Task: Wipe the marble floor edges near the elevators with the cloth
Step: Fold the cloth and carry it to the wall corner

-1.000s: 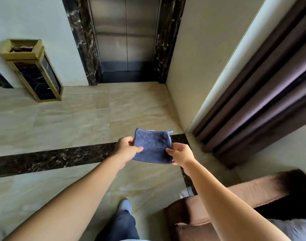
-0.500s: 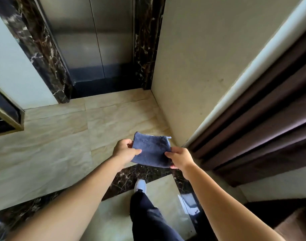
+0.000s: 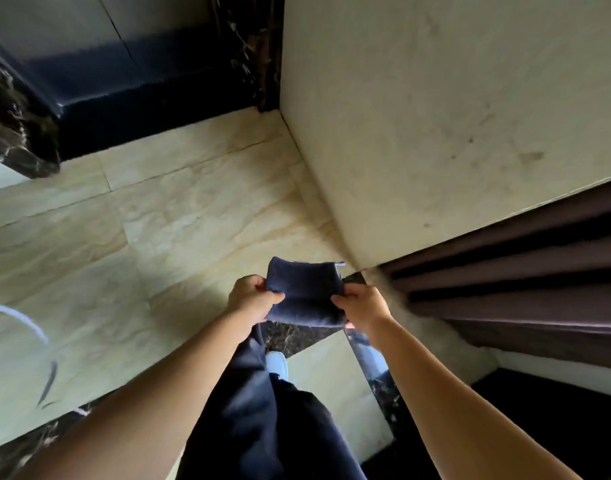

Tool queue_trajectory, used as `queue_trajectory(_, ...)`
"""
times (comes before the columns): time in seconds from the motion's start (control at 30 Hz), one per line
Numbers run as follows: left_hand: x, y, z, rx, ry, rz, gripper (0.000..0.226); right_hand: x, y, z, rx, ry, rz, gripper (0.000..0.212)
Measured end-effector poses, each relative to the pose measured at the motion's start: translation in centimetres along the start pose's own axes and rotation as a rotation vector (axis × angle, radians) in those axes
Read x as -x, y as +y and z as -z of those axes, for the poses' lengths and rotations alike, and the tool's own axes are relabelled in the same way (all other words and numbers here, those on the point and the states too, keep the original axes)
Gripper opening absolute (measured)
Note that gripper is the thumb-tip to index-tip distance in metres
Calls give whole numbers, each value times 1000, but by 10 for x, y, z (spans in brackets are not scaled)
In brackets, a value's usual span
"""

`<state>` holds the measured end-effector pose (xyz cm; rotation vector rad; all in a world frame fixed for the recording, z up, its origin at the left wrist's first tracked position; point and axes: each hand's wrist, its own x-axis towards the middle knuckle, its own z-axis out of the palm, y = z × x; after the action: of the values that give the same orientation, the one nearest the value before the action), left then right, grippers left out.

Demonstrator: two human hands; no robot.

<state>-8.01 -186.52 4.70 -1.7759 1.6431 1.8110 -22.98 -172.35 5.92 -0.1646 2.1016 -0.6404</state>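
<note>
Head view, looking down at both hands held out in front of the body. Dark blue cloth (image 3: pixel 306 294), folded to a small rectangle with a pale tag at its upper right corner, held in the air above the floor and stretched between the two hands. Left hand (image 3: pixel 252 299) pinching the cloth's left edge, thumb on top and fingers curled closed beneath it. Right hand (image 3: pixel 361 304) gripping the cloth's right edge, fingers closed around it, fingertips mostly hidden behind the fabric. Beige marble floor (image 3: pixel 141 244) below, veined, with tile joints running across. Dark marble border strip (image 3: pixel 297 337) crossing the floor directly under the cloth and turning toward the lower right. Cream wall (image 3: pixel 435 116) rising on the right, meeting the floor along a straight edge that ends in a corner just beside the cloth's upper right. Elevator door (image 3: pixel 72 29) at top left, closed, set behind a black threshold and framed by dark veined marble jambs (image 3: pixel 259 57). Brown curtain (image 3: pixel 522 282) in folds at right, beyond the wall's corner. Dark trouser leg (image 3: pixel 259 427) and light shoe (image 3: pixel 276 363) visible between the forearms, the shoe resting at the border strip
</note>
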Motion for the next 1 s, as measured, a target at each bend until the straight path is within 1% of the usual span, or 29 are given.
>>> queue_trajectory(0.07,-50,-4,-28,-22,-55,66,12,-44,12,-3,-3,11,-58,4)
queue_trajectory(0.17,-130,-27,-80,-112,-98,110,13,-115,48,-16,3,61,-140,6)
queue_trajectory(0.27,-224,-68,-139,-221,-107,57,18,-206,107,-34,75,98,-143,9)
queue_trajectory(0.33,-290,-104,-185,-305,-118,-25,18,-275,157,-52,107,134,-126,13)
queue_trajectory(0.4,-348,-140,-228,-374,-108,-143,18,-338,205,-69,126,159,-125,10)
queue_trajectory(0.43,-383,-165,-255,-406,-112,-232,19,-378,237,-82,118,173,-122,8)
queue_trajectory(0.5,-427,-192,-287,-434,-133,-416,19,-428,278,-92,104,201,-121,8)
queue_trajectory(0.57,-476,-226,-328,-427,-120,-553,16,-481,328,-103,53,243,-117,4)
queue_trajectory(0.6,-498,-238,-346,-430,-119,-591,15,-503,348,-105,25,256,-127,3)
queue_trajectory(0.67,-535,-258,-383,-453,-165,-584,17,-540,389,-108,-11,248,-170,7)
queue_trajectory(0.7,-549,-268,-398,-491,-186,-580,22,-555,407,-110,31,252,-195,15)
queue_trajectory(0.73,-561,-278,-409,-569,-167,-621,31,-565,421,-112,132,308,-193,27)
queue_trajectory(0.77,-566,-285,-415,-697,-105,-686,41,-570,429,-115,274,415,-129,39)
queue_trajectory(0.8,-574,-290,-417,-836,-15,-762,52,-576,431,-122,408,539,16,46)
queue_trajectory(0.83,-580,-294,-415,-941,71,-807,60,-581,426,-132,504,598,189,51)
queue_trajectory(0.87,-587,-298,-410,-1016,141,-829,66,-587,419,-146,566,569,318,57)
queue_trajectory(0.9,-594,-301,-404,-1090,194,-836,69,-594,410,-161,622,460,381,63)
queue_trajectory(0.97,-603,-310,-389,-1236,265,-868,72,-608,398,-191,740,224,384,72)
queue_trajectory(1.0,-607,-313,-381,-1272,281,-878,71,-618,394,-203,784,175,392,71)
